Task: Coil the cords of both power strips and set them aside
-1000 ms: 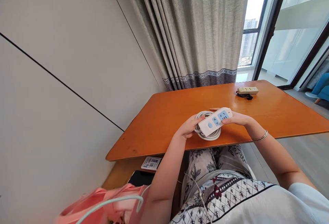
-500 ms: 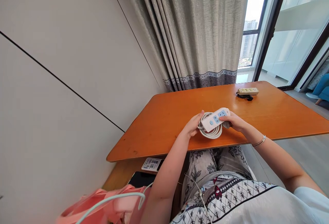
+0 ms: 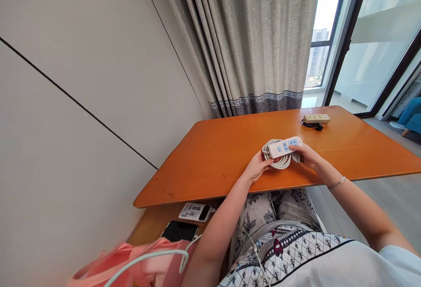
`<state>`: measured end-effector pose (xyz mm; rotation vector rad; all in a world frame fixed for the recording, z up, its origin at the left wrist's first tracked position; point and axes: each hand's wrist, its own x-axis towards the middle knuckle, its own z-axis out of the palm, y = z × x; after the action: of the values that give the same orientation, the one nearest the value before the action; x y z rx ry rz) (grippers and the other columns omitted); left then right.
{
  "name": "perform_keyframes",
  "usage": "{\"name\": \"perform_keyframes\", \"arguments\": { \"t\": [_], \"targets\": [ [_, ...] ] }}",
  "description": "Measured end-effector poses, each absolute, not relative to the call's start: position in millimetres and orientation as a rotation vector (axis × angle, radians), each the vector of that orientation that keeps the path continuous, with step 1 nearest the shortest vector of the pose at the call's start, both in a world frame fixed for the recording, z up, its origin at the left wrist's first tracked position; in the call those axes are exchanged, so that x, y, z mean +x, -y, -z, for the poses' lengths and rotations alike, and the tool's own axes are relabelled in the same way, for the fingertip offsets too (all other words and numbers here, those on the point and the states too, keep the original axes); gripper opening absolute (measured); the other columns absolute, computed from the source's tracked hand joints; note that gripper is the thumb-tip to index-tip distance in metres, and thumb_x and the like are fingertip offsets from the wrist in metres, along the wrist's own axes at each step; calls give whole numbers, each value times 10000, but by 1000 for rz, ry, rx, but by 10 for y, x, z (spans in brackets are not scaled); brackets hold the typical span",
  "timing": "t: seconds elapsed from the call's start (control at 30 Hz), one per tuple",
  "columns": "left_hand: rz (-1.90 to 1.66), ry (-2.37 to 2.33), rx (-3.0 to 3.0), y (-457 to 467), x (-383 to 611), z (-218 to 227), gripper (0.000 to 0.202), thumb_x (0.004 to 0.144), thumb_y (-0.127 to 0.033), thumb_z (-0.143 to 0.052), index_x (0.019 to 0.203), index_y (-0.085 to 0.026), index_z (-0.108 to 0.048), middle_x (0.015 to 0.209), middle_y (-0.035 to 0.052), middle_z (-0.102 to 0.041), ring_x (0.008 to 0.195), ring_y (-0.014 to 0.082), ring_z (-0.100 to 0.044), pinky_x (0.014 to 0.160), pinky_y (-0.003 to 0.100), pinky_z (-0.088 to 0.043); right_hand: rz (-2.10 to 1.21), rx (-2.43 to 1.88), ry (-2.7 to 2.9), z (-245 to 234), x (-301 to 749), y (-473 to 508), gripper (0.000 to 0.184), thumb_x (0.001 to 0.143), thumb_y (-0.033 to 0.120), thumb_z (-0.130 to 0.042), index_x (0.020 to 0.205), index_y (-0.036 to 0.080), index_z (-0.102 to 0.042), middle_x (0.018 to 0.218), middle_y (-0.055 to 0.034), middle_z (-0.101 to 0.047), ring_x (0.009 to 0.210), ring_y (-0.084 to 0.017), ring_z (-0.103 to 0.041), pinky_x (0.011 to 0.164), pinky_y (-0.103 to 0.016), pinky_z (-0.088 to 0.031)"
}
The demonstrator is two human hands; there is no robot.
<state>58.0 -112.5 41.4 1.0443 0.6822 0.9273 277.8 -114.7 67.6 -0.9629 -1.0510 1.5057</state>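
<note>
A white power strip (image 3: pixel 285 146) with blue sockets rests on its coiled white cord (image 3: pixel 279 161) above the orange wooden table (image 3: pixel 223 155). My left hand (image 3: pixel 258 167) grips the left side of the coil from below. My right hand (image 3: pixel 306 154) holds the strip's right end, fingers curled round it. Both hands keep the bundle just over the tabletop near its front edge.
A second beige power strip (image 3: pixel 316 118) with a black plug lies at the table's far right. Below the table's near left edge lie a power bank (image 3: pixel 195 212) and a phone (image 3: pixel 179 231). A pink bag (image 3: pixel 131 265) sits at bottom left. Grey curtains hang behind.
Both hands have carried the strip and coil forward and to the right across the table. The strip now lies flatter and more level on the coil.
</note>
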Motion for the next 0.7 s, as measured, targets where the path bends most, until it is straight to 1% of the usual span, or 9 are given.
{"name": "perform_keyframes", "arguments": {
  "t": [0.07, 0.17, 0.27, 0.37, 0.47, 0.6, 0.7],
  "targets": [
    [-937, -674, 1047, 1107, 626, -353, 760, 638, -317, -889, 1310, -211, -551, 1391, 166, -601, 1155, 298, -663, 978, 446, -536, -1513, -984, 1012, -639, 2797, 1159, 360, 605, 331, -850, 900, 174, -716, 925, -77, -774, 761, -199, -703, 592, -245, -543],
    [-969, -712, 1119, 1076, 667, -239, 770, 683, -347, -862, 1351, -215, -502, 1465, 180, -531, 1146, 269, -663, 1009, 450, -515, -1491, -1031, 937, -586, 2882, 1171, 338, 643, 298, -831, 934, 171, -715, 936, -79, -775, 782, -201, -712, 604, -241, -551],
    [-1021, -864, 1231, 1045, 644, -103, 724, 735, -325, -822, 1359, -211, -472, 1486, 202, -493, 1112, 233, -672, 1029, 455, -497, -1410, -1101, 866, -560, 3120, 1155, 272, 689, 243, -793, 933, 167, -698, 921, -77, -772, 741, -186, -707, 573, -229, -551],
    [-1094, -1014, 1350, 1039, 590, 21, 593, 782, -274, -771, 1302, -185, -500, 1404, 208, -552, 1068, 212, -680, 1021, 453, -498, -1348, -1218, 769, -569, 3519, 1097, 181, 752, 190, -730, 922, 164, -675, 896, -89, -765, 692, -179, -700, 553, -231, -561],
    [-1144, -1068, 1448, 1069, 569, 86, 471, 805, -244, -735, 1229, -182, -538, 1293, 176, -617, 1038, 202, -677, 988, 442, -522, -1296, -1356, 689, -587, 3973, 1009, 151, 819, 182, -678, 968, 172, -661, 873, -90, -757, 687, -178, -701, 565, -238, -578],
    [-1115, -1102, 1597, 1140, 592, 66, 411, 802, -228, -723, 1184, -190, -578, 1210, 138, -655, 1020, 203, -675, 986, 435, -527, -1176, -1540, 524, -598, 4450, 918, 88, 857, 181, -649, 941, 172, -622, 715, -57, -703, 550, -139, -638, 481, -207, -539],
    [-1078, -1153, 1704, 1184, 599, 28, 370, 815, -201, -690, 1172, -195, -591, 1199, 127, -665, 1039, 215, -670, 984, 435, -531, -1187, -1585, 502, -606, 4653, 886, 61, 866, 176, -633, 919, 159, -607, 679, -66, -682, 544, -145, -633, 508, -227, -562]
  ]
}}
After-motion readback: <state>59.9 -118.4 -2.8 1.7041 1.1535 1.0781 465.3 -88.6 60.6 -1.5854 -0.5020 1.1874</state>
